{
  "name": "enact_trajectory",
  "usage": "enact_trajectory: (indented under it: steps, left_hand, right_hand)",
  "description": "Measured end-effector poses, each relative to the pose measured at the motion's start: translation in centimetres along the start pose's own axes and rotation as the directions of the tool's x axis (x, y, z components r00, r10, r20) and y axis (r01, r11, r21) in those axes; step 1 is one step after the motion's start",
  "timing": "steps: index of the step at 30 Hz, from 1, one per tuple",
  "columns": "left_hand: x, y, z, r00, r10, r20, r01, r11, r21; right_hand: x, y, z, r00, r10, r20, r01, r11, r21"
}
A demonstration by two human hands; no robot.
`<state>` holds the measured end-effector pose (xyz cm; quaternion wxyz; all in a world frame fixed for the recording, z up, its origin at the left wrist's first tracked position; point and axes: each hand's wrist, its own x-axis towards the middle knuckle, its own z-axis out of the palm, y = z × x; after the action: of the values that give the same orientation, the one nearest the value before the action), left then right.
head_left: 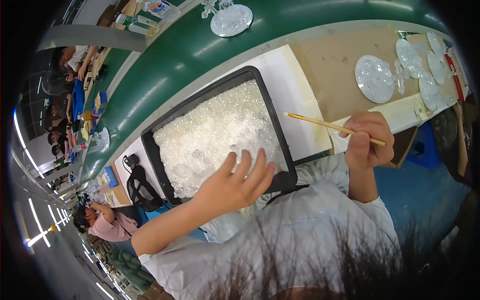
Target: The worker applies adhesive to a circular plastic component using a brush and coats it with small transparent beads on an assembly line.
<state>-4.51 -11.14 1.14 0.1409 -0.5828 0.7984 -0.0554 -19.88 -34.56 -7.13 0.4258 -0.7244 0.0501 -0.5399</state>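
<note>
Dark hair strands [345, 255] hang closest to the head camera, over the person's pale shirt [300, 222]. Beyond them, the left hand [235, 182] reaches over a black tray [273, 111], its fingers spread and slightly curled, holding nothing that shows. Whether the fingertips touch the clear beads [215, 112] filling the tray is hard to tell from this angle. Several glassy lumps [197, 157] sit among the beads on the near side; they may be part of a piece being coated, though the glitter hides their outline.

To the right, the right hand [367, 142] pinches a thin wooden brush [327, 123] between thumb and fingers, its pale tip pointing left above white paper [287, 85] beside the tray.

Judging by how things lie, work is well under way: a cluster of sparkling round discs [374, 79] rests on and beside the brown cardboard [345, 55] at the far right, apparently already covered. Another glittering disc [231, 21] stands on the green counter [295, 20], beyond the tray. Nothing in the hands looks finished, and the tray remains well stocked, so more coating seems left; how many pieces wait cannot be told.
</note>
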Motion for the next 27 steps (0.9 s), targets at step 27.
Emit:
enact_trajectory:
  steps: [27]
  left_hand:
    - [-3.2, -9.8, 2.6, 0.686, -0.616, 0.387, 0.727, 0.572, -0.380]
  right_hand:
    - [-1.1, -3.3, 0.6, 0.992, -0.060, 0.113, 0.058, 0.998, 0.023]
